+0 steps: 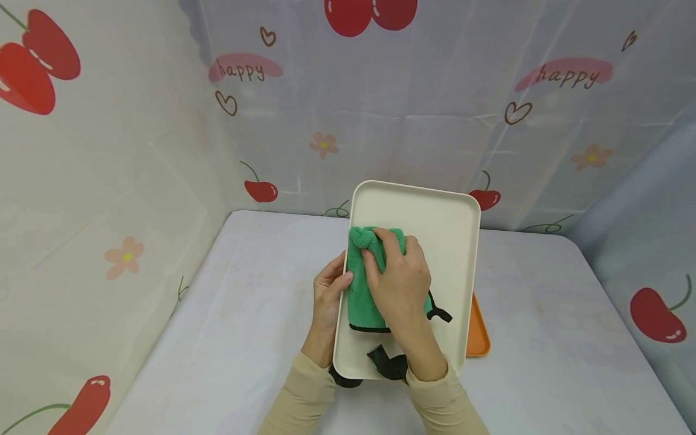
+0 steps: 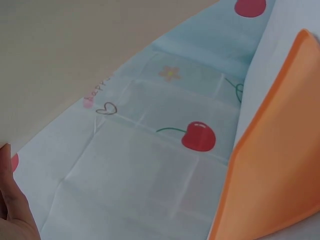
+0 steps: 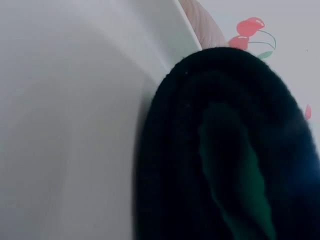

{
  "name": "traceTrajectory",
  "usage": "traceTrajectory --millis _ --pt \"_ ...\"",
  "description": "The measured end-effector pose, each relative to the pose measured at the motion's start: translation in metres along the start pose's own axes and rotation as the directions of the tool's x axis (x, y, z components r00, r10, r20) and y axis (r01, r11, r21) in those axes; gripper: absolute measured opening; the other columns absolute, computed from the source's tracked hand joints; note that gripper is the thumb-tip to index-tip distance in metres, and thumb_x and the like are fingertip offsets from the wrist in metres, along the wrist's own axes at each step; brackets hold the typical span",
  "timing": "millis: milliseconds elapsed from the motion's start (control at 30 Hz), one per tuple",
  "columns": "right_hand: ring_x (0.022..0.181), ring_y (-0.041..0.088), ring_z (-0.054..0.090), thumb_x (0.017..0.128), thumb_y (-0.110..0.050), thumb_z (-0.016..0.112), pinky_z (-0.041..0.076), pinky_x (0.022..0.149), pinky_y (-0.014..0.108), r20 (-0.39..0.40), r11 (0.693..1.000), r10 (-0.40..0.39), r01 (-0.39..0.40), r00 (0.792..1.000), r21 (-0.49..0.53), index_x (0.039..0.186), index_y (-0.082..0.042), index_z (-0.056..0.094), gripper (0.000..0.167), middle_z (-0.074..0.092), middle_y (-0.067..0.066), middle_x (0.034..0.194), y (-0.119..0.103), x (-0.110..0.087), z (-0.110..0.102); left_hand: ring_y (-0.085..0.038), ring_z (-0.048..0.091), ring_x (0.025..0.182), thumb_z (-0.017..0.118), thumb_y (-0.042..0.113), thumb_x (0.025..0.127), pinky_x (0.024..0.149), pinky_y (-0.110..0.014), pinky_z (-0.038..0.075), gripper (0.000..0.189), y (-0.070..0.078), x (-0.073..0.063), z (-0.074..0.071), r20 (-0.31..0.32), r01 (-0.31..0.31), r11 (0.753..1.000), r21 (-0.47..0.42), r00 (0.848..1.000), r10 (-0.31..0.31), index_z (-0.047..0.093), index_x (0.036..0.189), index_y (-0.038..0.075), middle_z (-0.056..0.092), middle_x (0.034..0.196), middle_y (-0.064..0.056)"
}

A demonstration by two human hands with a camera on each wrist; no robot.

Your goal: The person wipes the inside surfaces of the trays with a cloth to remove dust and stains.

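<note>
A cream rectangular tray (image 1: 429, 211) is held up at a tilt in the head view, its inner face toward me. My left hand (image 1: 328, 296) grips its left edge, thumb over the rim and fingers behind. With bent fingers my right hand (image 1: 402, 284) holds a folded green cloth (image 1: 361, 305) with black edging against the tray's inside, near the left wall. In the right wrist view the cloth's dark folded edge (image 3: 170, 175) fills much of the picture beside the pale tray (image 3: 60, 125). The tray's underside (image 2: 75, 50) shows in the left wrist view, above left fingers (image 2: 15, 200).
An orange tray (image 1: 478, 332) lies on the white-covered table (image 1: 544, 314), partly hidden behind the cream tray. Printed curtains (image 1: 402, 139) with cherries and hearts hang behind the table and at both sides. Black straps (image 1: 388, 364) sit at my wrists.
</note>
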State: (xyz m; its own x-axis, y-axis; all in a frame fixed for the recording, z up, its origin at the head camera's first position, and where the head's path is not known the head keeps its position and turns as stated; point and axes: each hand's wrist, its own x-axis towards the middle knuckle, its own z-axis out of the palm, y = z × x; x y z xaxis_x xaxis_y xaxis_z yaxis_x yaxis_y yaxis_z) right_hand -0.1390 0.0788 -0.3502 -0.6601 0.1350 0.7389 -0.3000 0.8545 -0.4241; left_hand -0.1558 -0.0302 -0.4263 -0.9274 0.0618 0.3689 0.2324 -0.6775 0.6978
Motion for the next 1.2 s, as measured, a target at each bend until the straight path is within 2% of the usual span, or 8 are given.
traceTrajectory --millis 300,533,667,900,1000,1200 --pt "0.068 0.030 0.058 0.083 -0.023 0.077 0.051 0.054 0.045 0.039 0.999 0.032 -0.032 0.999 0.002 0.110 -0.010 0.068 0.032 0.060 0.018 0.083 0.008 0.000 -0.006 -0.005 0.067 0.101 0.043 -0.008 0.089 0.083 -0.019 0.057 0.052 0.001 0.001 -0.001 -0.019 -0.006 1.000 0.001 1.000 0.006 0.071 0.118 0.025 0.072 0.112 0.006" --pt "0.067 0.033 0.057 0.084 -0.024 0.076 0.050 0.052 0.046 0.050 0.991 0.130 -0.130 0.990 -0.014 0.112 -0.011 0.068 0.032 0.059 0.019 0.082 0.024 0.002 -0.014 -0.005 0.069 0.095 0.043 -0.008 0.088 0.079 -0.019 0.058 0.051 0.005 0.003 -0.006 -0.052 -0.012 1.000 0.002 0.999 0.012 0.071 0.116 0.025 0.073 0.108 0.006" --pt "0.076 0.036 0.059 0.086 -0.024 0.074 0.050 0.059 0.049 0.073 0.973 0.231 -0.229 0.970 -0.036 0.115 -0.013 0.068 0.032 0.061 0.020 0.088 0.036 0.006 -0.020 -0.004 0.070 0.090 0.044 -0.006 0.087 0.076 -0.019 0.058 0.050 0.008 0.004 -0.008 -0.078 -0.005 1.000 -0.008 0.997 0.005 0.072 0.114 0.026 0.073 0.104 0.007" --pt "0.085 0.042 0.059 0.091 -0.028 0.066 0.050 0.064 0.057 0.097 0.912 0.401 -0.387 0.911 -0.134 0.120 -0.013 0.065 0.033 0.061 0.024 0.097 0.058 0.014 -0.032 -0.003 0.070 0.086 0.046 -0.006 0.085 0.074 -0.017 0.058 0.048 0.011 0.005 -0.010 -0.091 -0.032 0.999 -0.009 0.995 0.031 0.073 0.112 0.025 0.073 0.100 0.007" --pt "0.086 0.043 0.060 0.092 -0.028 0.065 0.050 0.063 0.059 0.070 0.897 0.424 -0.408 0.903 -0.167 0.120 -0.012 0.065 0.033 0.061 0.024 0.098 0.067 0.015 -0.035 -0.004 0.070 0.086 0.046 -0.006 0.085 0.073 -0.018 0.058 0.049 0.011 0.005 -0.010 -0.087 -0.045 0.999 -0.012 0.995 0.044 0.073 0.112 0.024 0.073 0.100 0.007" --pt "0.084 0.043 0.059 0.091 -0.026 0.065 0.049 0.061 0.058 0.045 0.897 0.417 -0.403 0.908 -0.182 0.119 -0.009 0.066 0.033 0.061 0.025 0.096 0.074 0.014 -0.037 -0.004 0.070 0.087 0.046 -0.007 0.086 0.073 -0.018 0.058 0.050 0.011 0.005 -0.011 -0.065 -0.061 0.998 -0.024 0.996 0.059 0.073 0.113 0.024 0.073 0.101 0.007"
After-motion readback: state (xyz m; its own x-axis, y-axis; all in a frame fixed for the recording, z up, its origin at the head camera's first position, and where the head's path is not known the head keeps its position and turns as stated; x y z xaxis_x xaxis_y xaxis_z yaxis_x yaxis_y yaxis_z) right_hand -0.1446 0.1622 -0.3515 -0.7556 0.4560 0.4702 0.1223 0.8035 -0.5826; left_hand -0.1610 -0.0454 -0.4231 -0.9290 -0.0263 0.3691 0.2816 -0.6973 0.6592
